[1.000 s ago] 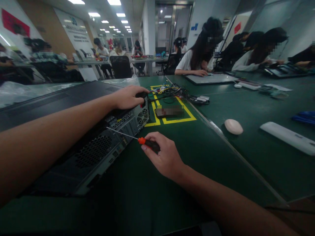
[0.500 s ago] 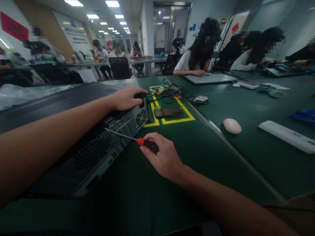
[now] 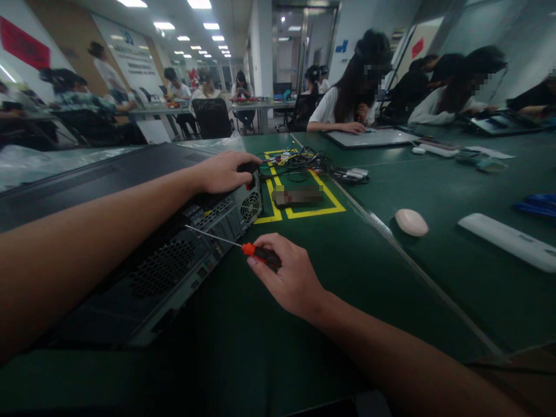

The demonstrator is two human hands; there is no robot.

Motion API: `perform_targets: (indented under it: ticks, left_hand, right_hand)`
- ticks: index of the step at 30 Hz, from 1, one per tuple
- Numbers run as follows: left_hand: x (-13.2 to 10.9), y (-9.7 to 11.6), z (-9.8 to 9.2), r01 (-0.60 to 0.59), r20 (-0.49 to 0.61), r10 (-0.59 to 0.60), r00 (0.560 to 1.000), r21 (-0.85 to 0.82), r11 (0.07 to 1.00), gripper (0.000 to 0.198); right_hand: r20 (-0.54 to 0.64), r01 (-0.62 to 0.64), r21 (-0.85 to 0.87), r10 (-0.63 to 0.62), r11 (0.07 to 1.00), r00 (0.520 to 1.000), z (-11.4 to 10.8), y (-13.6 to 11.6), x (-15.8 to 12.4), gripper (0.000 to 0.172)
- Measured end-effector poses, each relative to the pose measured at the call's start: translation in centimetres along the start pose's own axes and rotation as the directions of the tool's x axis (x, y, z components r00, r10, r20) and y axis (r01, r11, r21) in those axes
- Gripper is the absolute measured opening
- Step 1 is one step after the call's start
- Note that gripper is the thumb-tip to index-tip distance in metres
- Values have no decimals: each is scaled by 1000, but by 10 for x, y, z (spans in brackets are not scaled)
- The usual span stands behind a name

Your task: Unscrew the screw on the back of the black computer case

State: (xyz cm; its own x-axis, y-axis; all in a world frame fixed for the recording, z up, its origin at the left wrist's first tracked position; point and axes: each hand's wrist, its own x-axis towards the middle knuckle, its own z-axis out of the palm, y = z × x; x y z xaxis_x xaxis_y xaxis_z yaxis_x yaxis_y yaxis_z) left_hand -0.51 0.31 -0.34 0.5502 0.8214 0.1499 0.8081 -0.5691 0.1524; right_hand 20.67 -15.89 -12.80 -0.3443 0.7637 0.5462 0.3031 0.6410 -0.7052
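Observation:
A black desktop computer case [image 3: 108, 171] lies on its side at the left, its grey rear panel with vents and ports facing me. My left hand [image 3: 226, 172] rests on the case's far rear corner, fingers and thumb curled around a dark part there; my forearm crosses over the top. In my right hand [image 3: 290, 272] is a screwdriver [image 3: 249, 249] with an orange and black handle, held between thumb and fingers. Its thin shaft points left, and the tip meets or nearly meets the rear panel's upper edge; contact is hard to tell.
Beyond the case lie tangled cables [image 3: 306, 159] and a blurred dark object [image 3: 299, 197] by yellow tape. A pale rounded mouse-like object [image 3: 411, 222] and a long white bar [image 3: 506, 237] are on the right. A co-worker [image 3: 351, 98] sits across the green table [image 3: 347, 278].
My hands, the screwdriver and the case hold nearly the same positions. The view has shifted very slightly. A standing person in the left background is now seen more clearly.

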Motion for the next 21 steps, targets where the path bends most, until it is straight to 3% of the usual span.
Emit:
perform_targets:
  ticks: [21]
  left_hand:
    - [-2,4,-2,10,-8,-10,1000,-27,1000,77]
  right_hand:
    - [29,-30,-49,32,998,999,-4,-5,2,23]
